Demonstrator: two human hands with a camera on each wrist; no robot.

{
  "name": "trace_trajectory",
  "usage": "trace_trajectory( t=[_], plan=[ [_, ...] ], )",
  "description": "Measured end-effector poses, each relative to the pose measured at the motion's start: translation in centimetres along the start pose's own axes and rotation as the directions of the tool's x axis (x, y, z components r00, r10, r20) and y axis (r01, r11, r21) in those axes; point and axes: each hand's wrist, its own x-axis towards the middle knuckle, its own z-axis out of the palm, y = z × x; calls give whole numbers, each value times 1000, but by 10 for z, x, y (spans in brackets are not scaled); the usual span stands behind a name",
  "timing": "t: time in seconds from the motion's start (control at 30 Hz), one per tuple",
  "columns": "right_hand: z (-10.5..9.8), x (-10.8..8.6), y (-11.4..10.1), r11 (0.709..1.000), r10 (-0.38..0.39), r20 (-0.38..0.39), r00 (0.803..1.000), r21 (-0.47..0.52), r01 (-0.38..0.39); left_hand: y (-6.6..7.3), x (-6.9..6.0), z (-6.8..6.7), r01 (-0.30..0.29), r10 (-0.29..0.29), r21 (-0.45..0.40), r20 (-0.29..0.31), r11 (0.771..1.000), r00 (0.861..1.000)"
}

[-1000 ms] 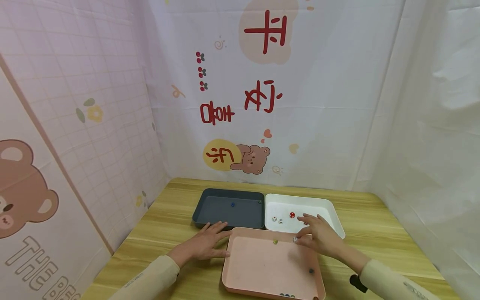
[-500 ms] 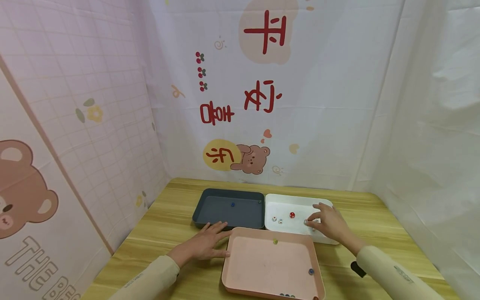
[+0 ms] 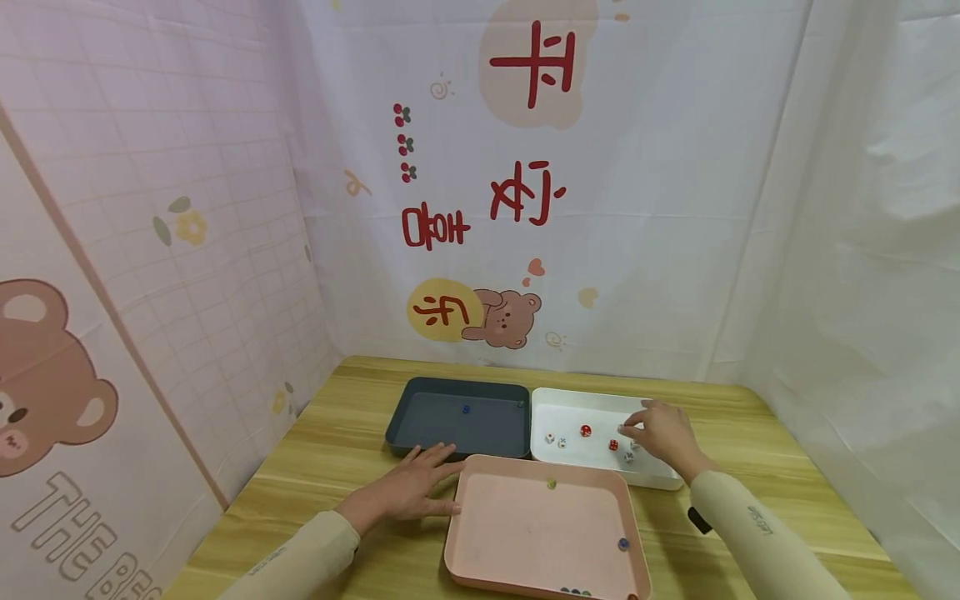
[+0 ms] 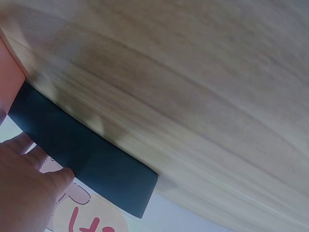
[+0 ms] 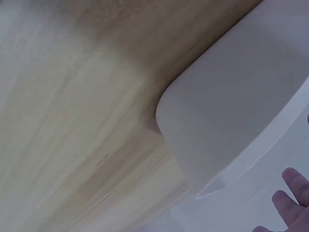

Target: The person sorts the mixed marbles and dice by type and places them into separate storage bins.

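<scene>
My right hand [image 3: 663,433] is over the right part of the white tray [image 3: 660,478], thumb and forefinger pinching what looks like a small white die [image 3: 621,429]. Below these fingertips lie a red die [image 3: 613,445] and white dice [image 3: 628,457]. Only some fingers [image 5: 295,186] show in the right wrist view, above the tray's rim. My left hand [image 3: 408,487] lies spread, its thumb at the left edge of the pink tray [image 3: 454,533] and its fingers by the front wall of the dark tray [image 3: 420,450]. The left wrist view shows those fingers near the dark wall.
More dice, including a red one [image 3: 586,431], lie in the white tray. The dark tray holds a blue piece [image 3: 466,409] and a small greenish piece. In the pink tray are a yellow piece [image 3: 551,483], a blue piece [image 3: 623,544] and several near its front edge.
My right hand has gone from the far edge of the pink tray into the white tray, carrying the white die rightward. My left hand stays in place.
</scene>
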Motion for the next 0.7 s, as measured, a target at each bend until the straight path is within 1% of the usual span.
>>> trace_trajectory(
  t=[0.3,0.53,0.7],
  plan=[
    [6,5,5,996,71,13,997,-50,-70,1,1,1,-1,1,-1,5,1000,1000],
    [8,7,3,994,91,8,996,-66,-90,1,2,2,-1,1,3,0,1000,1000],
    [7,9,2,994,87,0,996,-61,-87,0,1,2,1,-1,-3,-2,1000,1000]
  ],
)
